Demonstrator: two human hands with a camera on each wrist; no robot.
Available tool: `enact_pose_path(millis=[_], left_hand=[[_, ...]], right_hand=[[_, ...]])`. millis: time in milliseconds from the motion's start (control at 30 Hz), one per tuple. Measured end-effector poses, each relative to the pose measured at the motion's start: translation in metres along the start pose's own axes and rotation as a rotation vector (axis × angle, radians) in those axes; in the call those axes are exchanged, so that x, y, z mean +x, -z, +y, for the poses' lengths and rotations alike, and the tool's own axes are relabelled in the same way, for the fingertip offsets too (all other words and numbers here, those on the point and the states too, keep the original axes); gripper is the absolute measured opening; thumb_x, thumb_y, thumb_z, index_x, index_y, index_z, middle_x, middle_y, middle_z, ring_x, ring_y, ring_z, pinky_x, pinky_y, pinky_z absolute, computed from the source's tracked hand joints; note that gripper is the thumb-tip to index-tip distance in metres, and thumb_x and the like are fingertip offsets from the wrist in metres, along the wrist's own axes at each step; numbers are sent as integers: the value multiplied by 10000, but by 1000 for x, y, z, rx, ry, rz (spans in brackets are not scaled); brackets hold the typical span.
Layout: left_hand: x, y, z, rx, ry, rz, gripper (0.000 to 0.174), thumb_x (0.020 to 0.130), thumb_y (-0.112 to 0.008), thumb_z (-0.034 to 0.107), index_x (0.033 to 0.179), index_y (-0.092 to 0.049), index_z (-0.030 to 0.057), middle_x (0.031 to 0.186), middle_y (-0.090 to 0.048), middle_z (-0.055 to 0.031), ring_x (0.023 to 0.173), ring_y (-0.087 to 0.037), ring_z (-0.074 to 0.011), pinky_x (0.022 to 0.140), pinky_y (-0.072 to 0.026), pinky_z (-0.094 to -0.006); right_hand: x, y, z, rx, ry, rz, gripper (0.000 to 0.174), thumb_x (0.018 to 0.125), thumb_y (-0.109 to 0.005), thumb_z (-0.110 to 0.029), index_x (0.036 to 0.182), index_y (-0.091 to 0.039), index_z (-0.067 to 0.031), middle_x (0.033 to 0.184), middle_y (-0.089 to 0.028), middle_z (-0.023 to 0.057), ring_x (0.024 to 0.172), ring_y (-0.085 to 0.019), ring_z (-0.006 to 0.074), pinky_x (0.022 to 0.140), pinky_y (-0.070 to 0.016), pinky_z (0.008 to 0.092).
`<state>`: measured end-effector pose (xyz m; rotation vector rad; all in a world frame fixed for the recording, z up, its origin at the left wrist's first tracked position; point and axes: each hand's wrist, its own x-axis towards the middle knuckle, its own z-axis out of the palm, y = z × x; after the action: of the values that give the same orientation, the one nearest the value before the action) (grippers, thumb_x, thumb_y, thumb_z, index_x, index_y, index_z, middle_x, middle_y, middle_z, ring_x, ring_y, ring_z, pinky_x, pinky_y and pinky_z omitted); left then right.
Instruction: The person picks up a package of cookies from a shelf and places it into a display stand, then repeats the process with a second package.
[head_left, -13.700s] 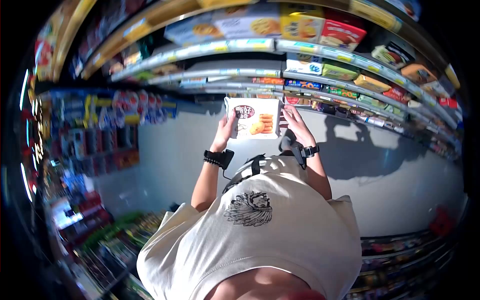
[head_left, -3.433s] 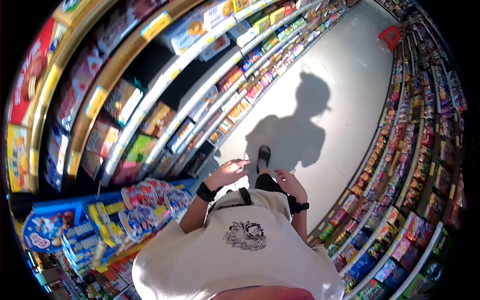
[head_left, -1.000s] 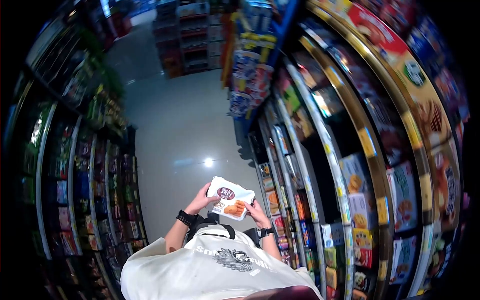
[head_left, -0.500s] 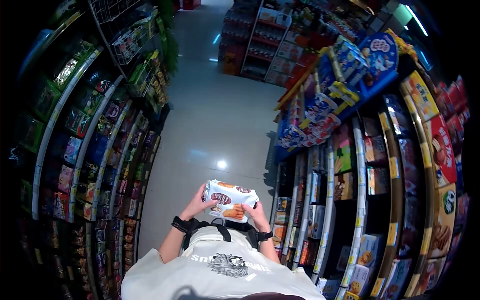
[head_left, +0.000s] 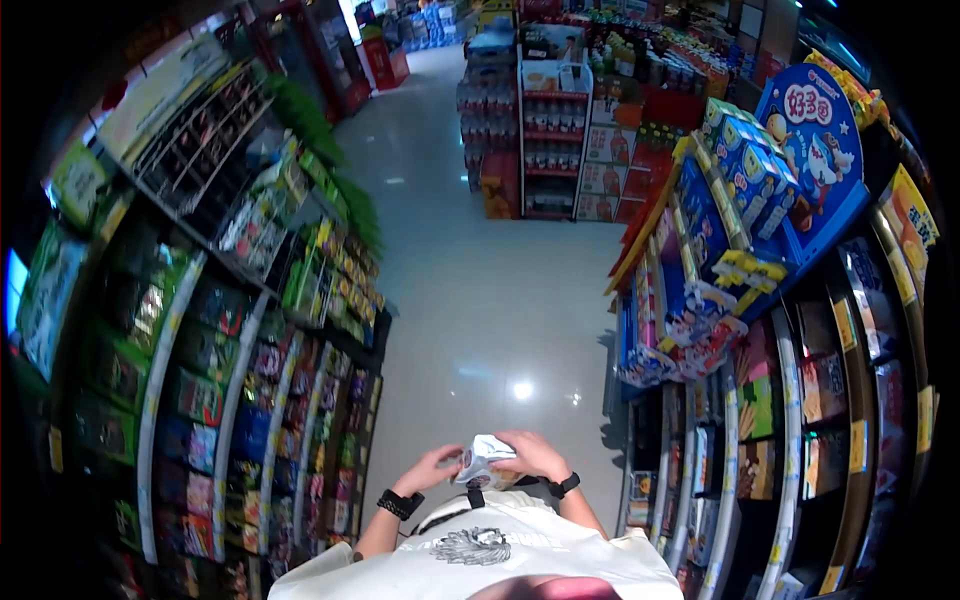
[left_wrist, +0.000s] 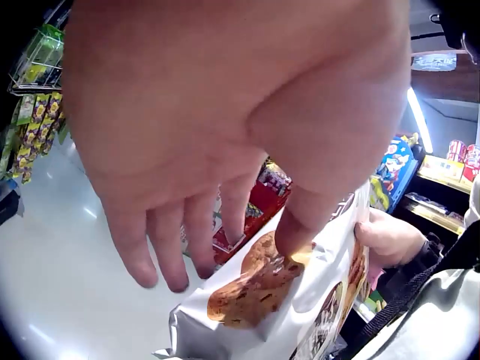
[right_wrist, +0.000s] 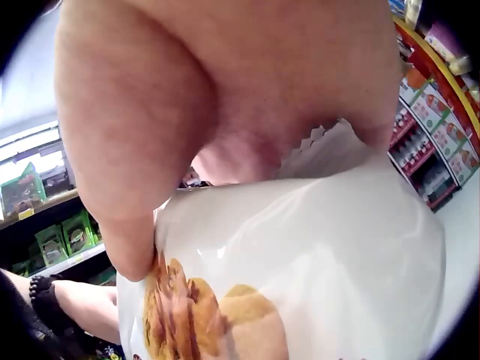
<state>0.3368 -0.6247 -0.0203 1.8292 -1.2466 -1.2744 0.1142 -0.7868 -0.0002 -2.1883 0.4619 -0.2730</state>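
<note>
A white plastic packet of biscuits (head_left: 487, 452), printed with golden biscuits, is held in front of the body, its end turned up. My right hand (head_left: 540, 455) grips it from the right; in the right wrist view the thumb lies along one side of the packet (right_wrist: 337, 247), and its serrated end seal sits under the palm. My left hand (head_left: 428, 470) is just left of the packet, fingers spread and relaxed. Seen from the left wrist, the left thumb overlaps the packet's printed face (left_wrist: 255, 289) while the other fingers extend past it.
Shelves of packaged snacks (head_left: 200, 390) line the left, with wire hanging racks at their far end. Boxed goods fill the right shelves (head_left: 790, 400), where a blue display stand (head_left: 815, 150) juts out. A bottle rack (head_left: 550, 140) stands beyond the shiny aisle floor (head_left: 480, 300).
Earlier both hands gripped the packet with its face up; now it is turned on end in the right hand, and the left hand has let go. The view has swung toward the aisle's far end.
</note>
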Motion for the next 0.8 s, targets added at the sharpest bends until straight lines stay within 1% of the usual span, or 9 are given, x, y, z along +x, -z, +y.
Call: enact_pose_path(millis=[67,100,200,267,467,533,633,767,800], left_hand=[[23,20,9,-98,-93,-123,626,820,-700,192,1372,-446,43,1337,-528,-156,1234,-505,-273,1042,-387,-362],[35,32,18,-1,-100,-135,635,809,-698,154,1377,-439,38,1320,-535,-150,1226,-502,-256,1039,-386,-341],[61,55,52,-82,-213,-131,668,778,-737,166,1359,-444,12,1291,-544,-151,1211,-498,-236,1031,-388,-325],[79,65,75,-125,-163,-129,703,750,-783,190,1339,-453,-5,1247,-566,-136,1165,-522,-205,1009,-404,-320],[153,96,104,-251,-96,-5,651,742,-815,231,1283,-523,16,1156,-630,-97,1053,-588,-152,924,-467,-301],[182,116,118,-200,-108,-18,619,743,-816,210,1258,-541,7,1091,-660,-95,988,-616,-137,891,-489,-292],[239,146,119,-215,-125,-15,572,738,-821,206,1204,-574,-14,1055,-668,-91,940,-618,-124,850,-500,-276],[322,187,129,-380,-153,22,499,769,-796,160,1179,-582,-28,1036,-650,-56,928,-586,-105,830,-489,-258],[340,195,135,-417,-168,59,467,784,-782,148,1164,-584,-36,1032,-646,-54,927,-581,-104,826,-488,-261]], right_hand=[[29,17,10,16,32,40,564,729,-753,-354,1158,-598,-22,1064,-645,194,974,-608,373,822,-489,420],[44,27,14,20,60,61,555,726,-755,-341,1151,-601,-19,1060,-646,194,971,-607,372,824,-489,420],[76,64,11,27,104,137,546,718,-764,-325,1134,-608,-9,1048,-648,197,957,-609,370,821,-490,422],[93,87,8,22,95,112,560,727,-760,-320,1173,-590,-28,1060,-644,187,990,-610,351,848,-489,412],[141,132,26,303,-180,275,569,731,-761,-348,1152,-609,4,1045,-661,194,948,-651,340,835,-505,380],[158,140,41,254,-203,325,539,742,-762,-316,1146,-613,9,1021,-669,185,910,-665,298,824,-509,352],[195,161,63,414,-223,494,456,767,-759,-209,1138,-613,12,1011,-668,155,895,-646,189,804,-506,305],[249,194,104,410,-257,566,457,773,-750,-192,1151,-601,16,1023,-667,150,924,-636,189,818,-503,309],[264,203,109,500,-289,575,507,789,-737,-162,1226,-534,-5,1029,-645,125,935,-625,186,820,-501,307]])
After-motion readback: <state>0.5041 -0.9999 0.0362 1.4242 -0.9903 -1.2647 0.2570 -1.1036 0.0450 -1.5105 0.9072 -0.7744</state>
